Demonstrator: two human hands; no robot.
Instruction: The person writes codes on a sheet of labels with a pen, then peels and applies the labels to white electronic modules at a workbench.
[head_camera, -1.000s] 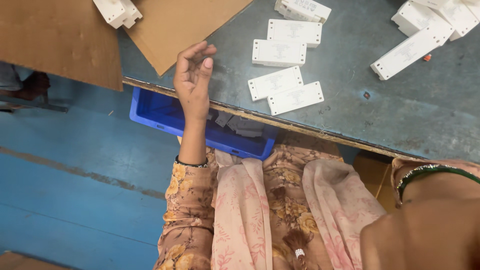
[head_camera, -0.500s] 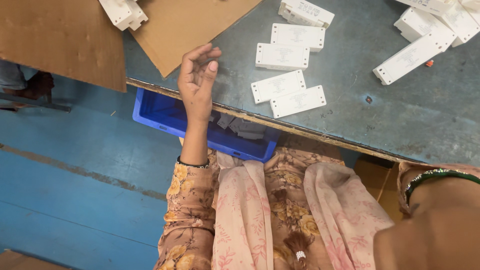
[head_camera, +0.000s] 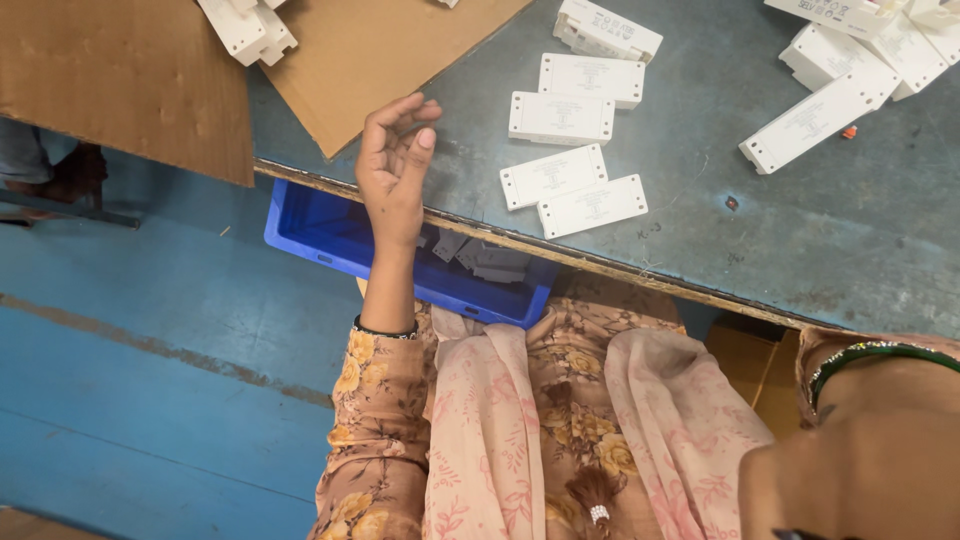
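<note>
Left hand (head_camera: 393, 170): empty, fingers loosely curled, palm turned up, resting over the near edge of the grey metal table (head_camera: 800, 250). Nearest to it: a sheet of brown cardboard (head_camera: 380, 55) just beside the fingertips, and a pair of flat white plastic boxes (head_camera: 572, 190) lying side by side a little to the right. Below the wrist, a blue bin (head_camera: 330, 235) under the table edge. Right hand: out of sight, only a forearm with a green bangle (head_camera: 870, 355) at the frame's corner; grip impossible to tell.

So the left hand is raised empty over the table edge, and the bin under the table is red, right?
Not quite. The head view shows the left hand raised empty over the table edge, but the bin under the table is blue, not red.
</note>
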